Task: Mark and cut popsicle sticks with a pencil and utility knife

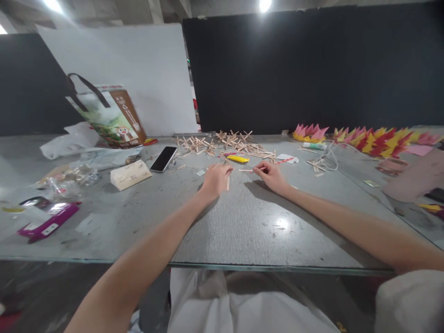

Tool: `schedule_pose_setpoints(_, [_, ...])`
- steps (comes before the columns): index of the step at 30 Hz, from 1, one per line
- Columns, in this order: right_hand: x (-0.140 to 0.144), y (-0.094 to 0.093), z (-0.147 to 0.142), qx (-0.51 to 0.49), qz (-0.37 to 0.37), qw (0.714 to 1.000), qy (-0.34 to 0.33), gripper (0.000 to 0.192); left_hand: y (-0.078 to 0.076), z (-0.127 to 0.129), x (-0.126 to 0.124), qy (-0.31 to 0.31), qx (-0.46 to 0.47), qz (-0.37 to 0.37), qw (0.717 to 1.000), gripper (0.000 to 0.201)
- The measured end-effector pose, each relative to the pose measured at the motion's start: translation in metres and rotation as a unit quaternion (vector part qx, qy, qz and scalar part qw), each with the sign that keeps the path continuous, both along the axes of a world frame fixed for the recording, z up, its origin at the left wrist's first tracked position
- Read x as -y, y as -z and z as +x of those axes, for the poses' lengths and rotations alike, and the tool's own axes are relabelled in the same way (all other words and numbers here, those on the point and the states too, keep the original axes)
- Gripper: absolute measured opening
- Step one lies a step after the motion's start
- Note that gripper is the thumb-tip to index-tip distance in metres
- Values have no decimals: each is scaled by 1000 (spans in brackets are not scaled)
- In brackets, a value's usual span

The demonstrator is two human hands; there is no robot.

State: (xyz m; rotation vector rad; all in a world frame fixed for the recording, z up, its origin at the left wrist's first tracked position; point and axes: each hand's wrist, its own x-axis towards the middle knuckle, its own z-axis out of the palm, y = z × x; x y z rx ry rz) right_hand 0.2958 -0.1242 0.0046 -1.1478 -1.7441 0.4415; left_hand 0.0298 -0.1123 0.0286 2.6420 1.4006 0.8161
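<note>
My left hand [215,179] is closed, its fingers curled round a thin flat wooden stick [228,184] that pokes out below them. A slim red-and-white pencil [285,160] is pinched in my right hand [273,176], its tip end pointing left. Close to that tip, a short wooden stick [244,170] lies on the table between my hands. Just beyond them is a yellow utility knife [237,159], with a small pink object [229,153] behind it. A heap of loose wooden sticks [239,144] spreads farther back.
Left on the grey table [145,226] are a phone [163,159], a cream block [130,175], a purple object [52,222], plastic wrappings and a shopping bag [111,118]. To the right stand folded-paper pieces [381,141], a glue tube [315,145], a white cable [333,159] and a tape roll [392,166].
</note>
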Motion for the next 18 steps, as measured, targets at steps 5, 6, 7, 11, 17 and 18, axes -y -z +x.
schedule_pose_setpoints(5, [2,-3,-2,-1,17,1000,6,42,-1,-29,-28,-34,-5,-12,999,28])
schedule_pose_setpoints(6, [2,-3,-2,1,19,1000,8,41,-2,-33,-32,-42,3,-14,999,26])
schedule_pose_setpoints(7, [1,-3,-2,3,19,1000,9,41,-2,-37,-34,-27,5,-23,999,24])
schedule_pose_setpoints(11, [0,0,-2,3,13,1000,12,42,0,-38,-36,79,-19,-100,992,36])
schedule_pose_setpoints(17, [-1,1,-2,-2,1,1000,-3,42,12,-29,-31,90,-56,-147,983,68])
schedule_pose_setpoints(18, [0,1,-1,-1,-2,1000,-5,41,13,-29,-31,90,-56,-146,984,68])
